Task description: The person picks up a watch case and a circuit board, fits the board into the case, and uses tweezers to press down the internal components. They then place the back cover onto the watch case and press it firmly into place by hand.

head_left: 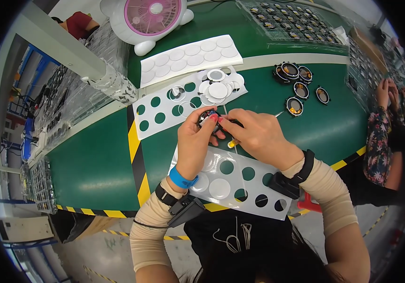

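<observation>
My left hand (194, 141) is closed around a small round black watch case (208, 118), above the middle of the green table. The thumb and fingertips of my right hand (259, 133) press at the case's right side. A slim tool (233, 143) with a yellow end is tucked in my right hand, and a thin metal tip shows beyond the knuckles. What the right fingertips pinch is hidden. Close beyond my hands lies a pile of round white discs (217, 90) on a punched white sheet (157, 115). Under my wrists is another label sheet (230, 188), with some round stickers left on it.
Several round black watch cases (301, 89) lie at the right. A sheet of round white stickers (188, 59) and a white-and-pink fan (153, 16) stand behind. A clear tray of parts (292, 21) is at the far right. Another person's hands (388, 94) are at the right edge.
</observation>
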The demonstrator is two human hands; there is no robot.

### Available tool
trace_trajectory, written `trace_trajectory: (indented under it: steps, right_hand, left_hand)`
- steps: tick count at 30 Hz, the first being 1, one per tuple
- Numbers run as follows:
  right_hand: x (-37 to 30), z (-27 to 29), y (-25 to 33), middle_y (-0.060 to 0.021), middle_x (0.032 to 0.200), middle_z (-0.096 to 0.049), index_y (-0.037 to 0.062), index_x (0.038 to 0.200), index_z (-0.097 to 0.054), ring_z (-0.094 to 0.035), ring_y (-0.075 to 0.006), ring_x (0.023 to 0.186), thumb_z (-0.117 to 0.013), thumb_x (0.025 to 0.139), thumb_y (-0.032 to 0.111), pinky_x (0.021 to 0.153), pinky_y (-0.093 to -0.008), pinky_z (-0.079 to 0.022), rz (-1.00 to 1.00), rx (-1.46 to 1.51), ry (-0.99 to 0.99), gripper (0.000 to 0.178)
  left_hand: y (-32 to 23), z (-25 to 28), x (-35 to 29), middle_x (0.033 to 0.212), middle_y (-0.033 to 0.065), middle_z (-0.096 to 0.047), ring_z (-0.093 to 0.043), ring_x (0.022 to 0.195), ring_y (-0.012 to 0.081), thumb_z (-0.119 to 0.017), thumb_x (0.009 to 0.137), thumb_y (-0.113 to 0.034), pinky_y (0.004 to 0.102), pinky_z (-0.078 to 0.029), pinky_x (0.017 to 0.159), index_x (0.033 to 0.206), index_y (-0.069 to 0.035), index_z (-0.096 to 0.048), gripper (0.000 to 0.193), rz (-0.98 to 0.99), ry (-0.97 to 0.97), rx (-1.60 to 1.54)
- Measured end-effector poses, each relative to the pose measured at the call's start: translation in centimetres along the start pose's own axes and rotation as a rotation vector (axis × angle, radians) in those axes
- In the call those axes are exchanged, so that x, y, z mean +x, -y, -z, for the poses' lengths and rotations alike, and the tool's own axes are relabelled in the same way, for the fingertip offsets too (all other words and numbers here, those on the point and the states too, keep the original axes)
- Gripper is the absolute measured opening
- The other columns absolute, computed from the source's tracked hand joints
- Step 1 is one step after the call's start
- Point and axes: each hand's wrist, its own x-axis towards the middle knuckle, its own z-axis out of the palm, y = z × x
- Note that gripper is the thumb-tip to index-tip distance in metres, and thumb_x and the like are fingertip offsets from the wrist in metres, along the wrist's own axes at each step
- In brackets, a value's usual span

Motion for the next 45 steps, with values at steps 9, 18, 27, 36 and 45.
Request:
trace_trajectory:
  steps: [9, 18, 27, 36, 45]
  right_hand:
    - [-0.19, -0.02, 0.24, -0.005, 0.085, -0.057, 0.0056, 0.091, -0.062, -0.059, -0.0157, 0.062, -0.063, 0.062, 0.003, 0.048, -0.0251, -0.045, 0.002, 0.037, -0.005, 0.029]
    - [0.21, 0.41, 0.2, -0.0042, 0.084, -0.056, 0.0063, 0.094, -0.062, -0.059, -0.0151, 0.063, -0.063, 0.061, 0.003, 0.048, -0.025, -0.045, -0.049, 0.011, -0.046, 0.033]
    - [0.02, -0.02, 0.15, -0.0043, 0.085, -0.057, 0.0063, 0.095, -0.063, -0.059, -0.0152, 0.065, -0.063, 0.061, 0.003, 0.049, -0.0246, -0.046, -0.042, 0.008, 0.007, 0.033]
    - [-0.18, -0.14, 0.25, -0.0048, 0.086, -0.057, 0.0054, 0.093, -0.063, -0.06, -0.0156, 0.065, -0.062, 0.062, 0.004, 0.049, -0.0246, -0.046, -0.025, 0.014, 0.016, 0.031]
    - [-0.18, -0.23, 0.75, -0.0051, 0.087, -0.057, 0.0051, 0.092, -0.063, -0.06, -0.0157, 0.064, -0.062, 0.062, 0.003, 0.049, -0.0248, -0.046, -0.003, 0.043, 0.018, 0.031]
  left_hand:
    - [-0.06, -0.05, -0.27, 0.074, 0.0024, -0.058, -0.053, 0.06, 0.0059, -0.048, 0.086, -0.006, 0.0173, -0.04, 0.051, 0.108, 0.0, -0.053, 0.024, -0.025, -0.032, 0.027]
    - [-0.32, -0.2, -0.29, 0.086, 0.005, -0.059, -0.055, 0.064, 0.0083, -0.041, 0.088, -0.007, 0.0178, -0.043, 0.053, 0.112, -0.001, -0.051, 0.028, 0.026, 0.006, -0.128]
    - [0.06, 0.06, -0.13, 0.088, 0.0051, -0.058, -0.055, 0.065, 0.0084, -0.041, 0.087, -0.006, 0.0181, -0.043, 0.052, 0.113, -0.001, -0.051, 0.029, 0.025, 0.023, -0.084]
    - [0.16, -0.07, -0.16, 0.082, 0.0034, -0.058, -0.054, 0.062, 0.0071, -0.045, 0.087, -0.007, 0.0175, -0.041, 0.051, 0.11, 0.0, -0.053, 0.026, 0.031, -0.005, -0.088]
    - [0.14, -0.01, -0.3, 0.074, 0.0016, -0.057, -0.05, 0.056, 0.0051, -0.05, 0.086, -0.008, 0.0174, -0.038, 0.049, 0.105, 0.0, -0.055, 0.021, 0.018, -0.045, -0.027]
